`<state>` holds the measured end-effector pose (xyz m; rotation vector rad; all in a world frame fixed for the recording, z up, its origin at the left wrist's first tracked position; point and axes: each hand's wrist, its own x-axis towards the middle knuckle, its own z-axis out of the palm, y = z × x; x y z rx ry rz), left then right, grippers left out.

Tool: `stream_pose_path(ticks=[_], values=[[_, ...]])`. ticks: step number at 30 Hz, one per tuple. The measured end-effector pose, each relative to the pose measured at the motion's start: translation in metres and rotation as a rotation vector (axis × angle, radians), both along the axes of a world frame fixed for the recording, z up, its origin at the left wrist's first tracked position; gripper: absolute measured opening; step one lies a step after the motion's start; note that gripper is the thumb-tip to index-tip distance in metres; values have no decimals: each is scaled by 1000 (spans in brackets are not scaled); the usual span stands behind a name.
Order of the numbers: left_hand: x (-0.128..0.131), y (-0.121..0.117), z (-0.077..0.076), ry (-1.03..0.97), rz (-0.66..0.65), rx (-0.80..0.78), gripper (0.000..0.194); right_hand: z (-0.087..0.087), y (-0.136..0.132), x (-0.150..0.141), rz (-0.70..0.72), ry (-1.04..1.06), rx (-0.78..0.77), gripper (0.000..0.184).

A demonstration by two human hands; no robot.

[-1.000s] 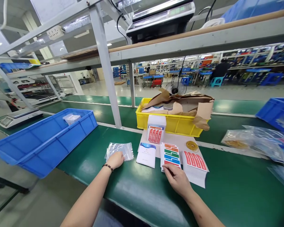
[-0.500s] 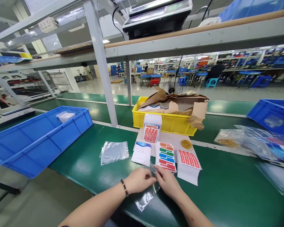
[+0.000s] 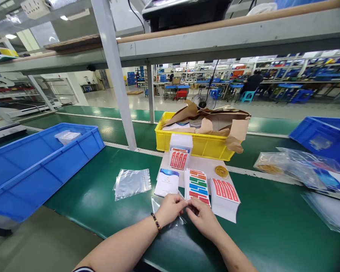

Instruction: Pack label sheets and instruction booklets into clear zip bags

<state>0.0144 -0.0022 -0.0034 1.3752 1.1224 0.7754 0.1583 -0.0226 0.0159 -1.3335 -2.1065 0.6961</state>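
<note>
My left hand (image 3: pixel 171 209), with a beaded bracelet at the wrist, pinches a clear plastic bag (image 3: pixel 156 202). My right hand (image 3: pixel 203 218) meets it fingertip to fingertip, closed on the same bag's edge. Much of the bag is hidden behind my left hand; parts show to its left and below the fingers. Just beyond the hands lie a white booklet (image 3: pixel 167 183) with a blue top and a stack of coloured sticker sheets (image 3: pixel 197 185). Right of these stands a stack of red-and-white label sheets (image 3: pixel 224 196). More clear bags (image 3: pixel 132 184) lie flat on the left.
Behind the papers stand a white stack with red labels (image 3: pixel 180 151), a yellow crate (image 3: pixel 194 145) holding brown paper, and a rubber band bundle (image 3: pixel 221 172). Blue bins (image 3: pixel 73 160) flank both sides. A metal post (image 3: pixel 113 75) and shelf rise over the green bench (image 3: pixel 260 223).
The bag has swung round: its loose end lay toward the bench's front edge and now shows at the left of my left hand. My fingertips have come together. The camera view has shifted slightly.
</note>
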Motion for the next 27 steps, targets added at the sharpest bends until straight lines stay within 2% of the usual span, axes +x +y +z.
stream_pose_path(ticks=[4, 8, 12, 17, 20, 22, 25, 27], values=[[-4, -2, -1, 47, -57, 69, 29, -3, 2, 1, 28, -22, -6, 26], [-7, 0, 1, 149, -82, 163, 28, -10, 2, -2, -17, -141, 59, 24], [-7, 0, 2, 168, -55, 157, 24, -19, 3, -7, -137, -272, 238, 24], [-4, -2, 2, 106, -88, 23, 22, -21, 7, -6, -274, -340, 472, 25], [-7, 4, 5, 64, -56, -42, 21, -17, 5, -5, -187, -272, 565, 20], [-13, 10, 8, 50, -43, -78, 21, -15, 3, -5, -86, -274, 574, 25], [-22, 14, 17, 51, -35, -93, 22, -14, 2, -3, 16, -281, 508, 20], [-26, 11, 25, 62, 28, 28, 21, -11, 2, 2, 69, -221, 387, 21]])
